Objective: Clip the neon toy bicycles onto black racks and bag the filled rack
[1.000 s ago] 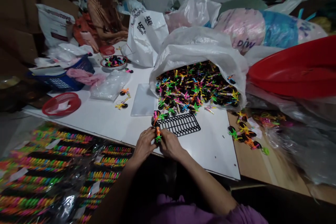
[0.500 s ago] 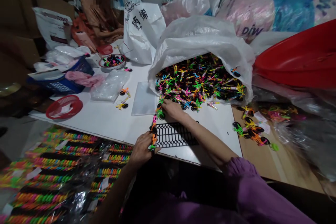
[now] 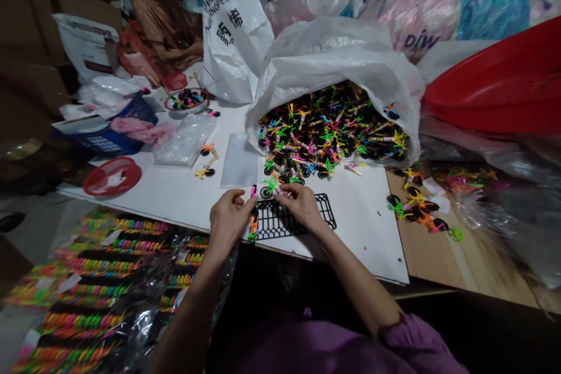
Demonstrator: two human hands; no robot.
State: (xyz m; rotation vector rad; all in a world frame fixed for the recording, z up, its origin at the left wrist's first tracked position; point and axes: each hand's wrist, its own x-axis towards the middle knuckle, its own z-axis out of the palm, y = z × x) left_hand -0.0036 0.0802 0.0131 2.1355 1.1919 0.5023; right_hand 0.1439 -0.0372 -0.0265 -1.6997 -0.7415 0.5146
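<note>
Two bare hands work just inside the near edge of the white table (image 3: 355,234). The left hand (image 3: 228,217) has a closed grip on a small orange-and-pink toy bicycle (image 3: 253,223), held upright beside a black plastic rack (image 3: 293,219). The right hand (image 3: 300,204) has its grip nearly closed at a green toy bicycle (image 3: 268,187) with black wheels; whether it has firm hold, I cannot tell. That bicycle sits just past the rack's far edge, near a heap of neon toy bicycles (image 3: 333,128) spilling from the mouth of a white plastic sack (image 3: 333,47). A metal bowl (image 3: 175,108) of more bicycles stands toward the far left corner, near a blue basket (image 3: 99,143) and a red round tray (image 3: 90,187). A seated person (image 3: 162,17) is beyond the far edge.
</note>
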